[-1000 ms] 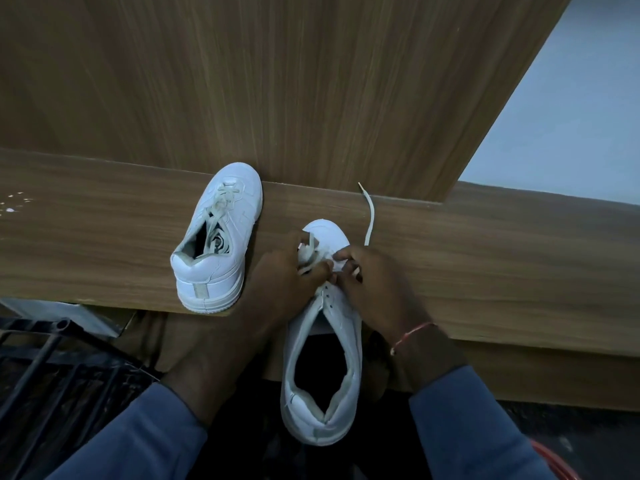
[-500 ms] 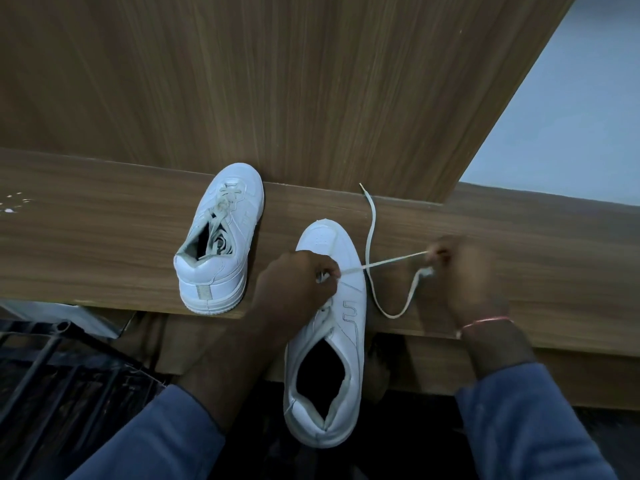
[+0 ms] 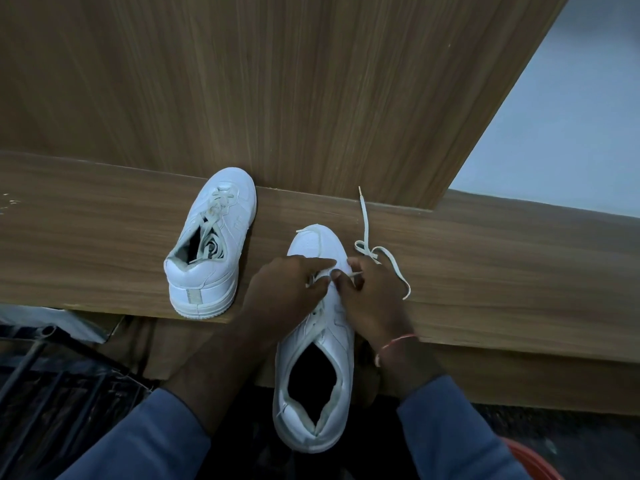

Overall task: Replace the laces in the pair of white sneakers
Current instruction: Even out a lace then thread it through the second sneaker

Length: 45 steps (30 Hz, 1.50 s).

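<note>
**Item 1, near sneaker** point(image 3: 334, 337): white, toe to 12 o'clock. The front half rests on the wooden ledge point(image 3: 502, 265) and the heel overhangs the ledge's near edge towards 6 o'clock. The upper eyelets are bare.

**Item 2, white lace** point(image 3: 364, 216): threaded at the lowest eyelets only. One tail loops over the ledge at 2 o'clock of the toe. A short end lies across the toe cap.

**Item 3, left hand** point(image 3: 287, 289): over the vamp from 9 o'clock, forefinger stretched across the toe. The other fingers are curled, nipping the lace at the eyelets.

**Item 4, right hand** point(image 3: 375, 299): at 3 o'clock of the vamp, thumb and fingertips pinching the lace. A red thread bracelet point(image 3: 394, 342) is on the wrist.

**Item 5, far sneaker** point(image 3: 221, 271): at 10 o'clock of item 1, apart from it. It stands upright on the ledge with its toe against the wood panel point(image 3: 277, 98), and its greyish lace point(image 3: 216, 209) is tucked inside.

**Sundries:** blue sleeves point(image 3: 145, 441); black metal rack point(image 3: 52, 375) at 8 o'clock; pale wall point(image 3: 571, 116) at 2 o'clock.
</note>
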Each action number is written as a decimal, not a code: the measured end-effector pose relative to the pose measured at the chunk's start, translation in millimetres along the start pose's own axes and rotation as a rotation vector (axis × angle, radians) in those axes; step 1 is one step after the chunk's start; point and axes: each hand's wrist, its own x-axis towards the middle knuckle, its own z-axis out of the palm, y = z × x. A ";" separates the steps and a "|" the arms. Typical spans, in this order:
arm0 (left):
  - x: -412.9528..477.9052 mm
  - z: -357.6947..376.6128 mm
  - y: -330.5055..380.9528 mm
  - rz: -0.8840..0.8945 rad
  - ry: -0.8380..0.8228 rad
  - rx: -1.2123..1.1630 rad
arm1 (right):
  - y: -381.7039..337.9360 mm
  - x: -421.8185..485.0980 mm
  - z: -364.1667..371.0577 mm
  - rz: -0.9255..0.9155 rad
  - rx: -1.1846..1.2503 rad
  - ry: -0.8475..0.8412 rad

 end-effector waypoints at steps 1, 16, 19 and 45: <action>-0.3 -0.6 1.2 0.008 -0.002 0.008 | -0.5 1.4 6.4 -0.015 0.018 0.040; -1.0 6.6 3.5 -0.053 0.015 -0.016 | -8.5 29.8 -86.7 0.284 1.571 0.240; -3.2 8.4 6.9 -0.099 0.060 -0.050 | 24.3 30.6 -131.8 0.321 1.577 0.538; 1.9 -13.2 51.3 -0.033 -0.052 -0.297 | -27.8 -3.0 -55.2 0.174 1.437 -0.185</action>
